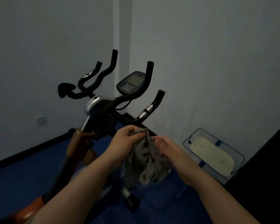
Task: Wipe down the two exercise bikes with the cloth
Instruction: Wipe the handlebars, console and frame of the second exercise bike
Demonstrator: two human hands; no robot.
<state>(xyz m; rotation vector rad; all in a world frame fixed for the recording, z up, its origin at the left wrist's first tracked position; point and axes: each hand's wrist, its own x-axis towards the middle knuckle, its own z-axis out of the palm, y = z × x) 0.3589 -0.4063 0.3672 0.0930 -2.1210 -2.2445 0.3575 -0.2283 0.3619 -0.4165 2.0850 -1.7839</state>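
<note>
1. Both hands hold the grey cloth (146,157): left hand (124,143) pinches its top, right hand (170,152) gathers its side.
2. Cloth hangs just before the bike (107,109) handlebars (136,94), not touching.
3. Wiping looks not yet under way here; I see only one bike.

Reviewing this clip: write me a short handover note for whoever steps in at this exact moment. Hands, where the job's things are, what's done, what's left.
Left hand: grip pinches the top of the crumpled grey cloth.
Right hand: grip holds the cloth's side; the cloth hangs between both hands, off the bike.
Black exercise bike with curved handlebars and a grey console: directly ahead, in the corner. A second bike cannot be made out.
Clear plastic bin with a cream lid: on the blue floor, right.
Done: cloth in hand. No wiped area can be told.
Left: wipe both bikes.
</note>
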